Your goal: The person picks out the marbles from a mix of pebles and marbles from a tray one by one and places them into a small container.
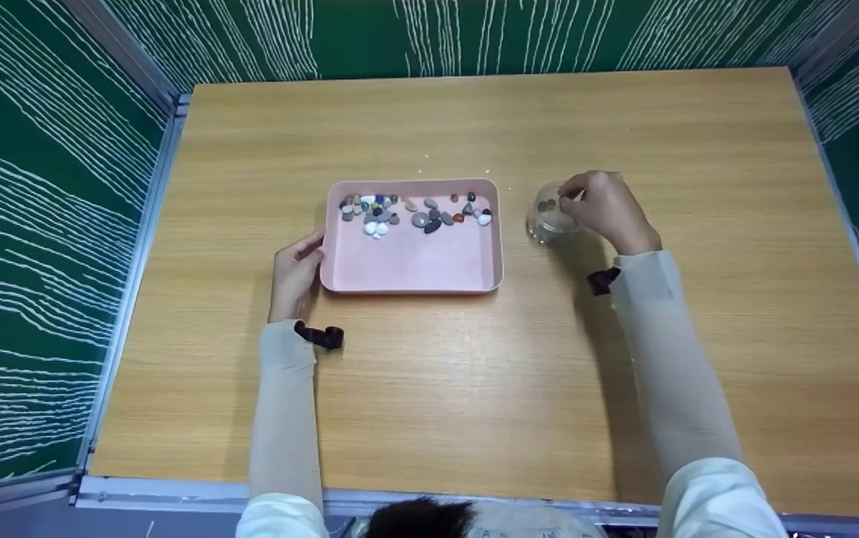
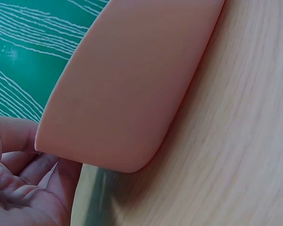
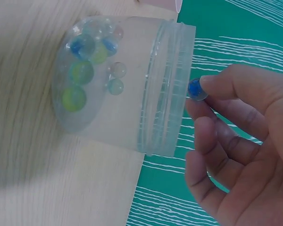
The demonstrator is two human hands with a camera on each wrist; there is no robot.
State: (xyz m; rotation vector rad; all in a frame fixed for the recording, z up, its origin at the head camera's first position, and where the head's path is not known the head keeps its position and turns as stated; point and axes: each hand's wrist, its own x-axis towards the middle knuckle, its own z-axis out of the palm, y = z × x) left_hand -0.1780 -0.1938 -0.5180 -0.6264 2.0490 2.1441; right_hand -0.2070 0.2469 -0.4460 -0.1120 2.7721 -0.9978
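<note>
My right hand [image 1: 608, 209] pinches a clear and blue marble [image 3: 197, 89] between thumb and finger at the mouth of a clear plastic jar [image 3: 127, 113]. The jar stands upright on the table. Several marbles, green, blue and clear, lie at its bottom. To the left sits a pink rectangular tray [image 1: 414, 269]; grey and white pebbles [image 1: 433, 220] and small coloured marbles or stones [image 1: 369, 203] lie along its far half. My left hand [image 1: 298, 273] holds the tray at its left side, thumb by the rim; some fingertips are hidden behind the wall in the left wrist view.
The wooden table [image 1: 429, 388] has a few tiny white specks beyond the tray. Green panels [image 1: 33, 224] with white lines wall in the back and both sides. A metal frame edge [image 1: 175, 489] runs along the table's front.
</note>
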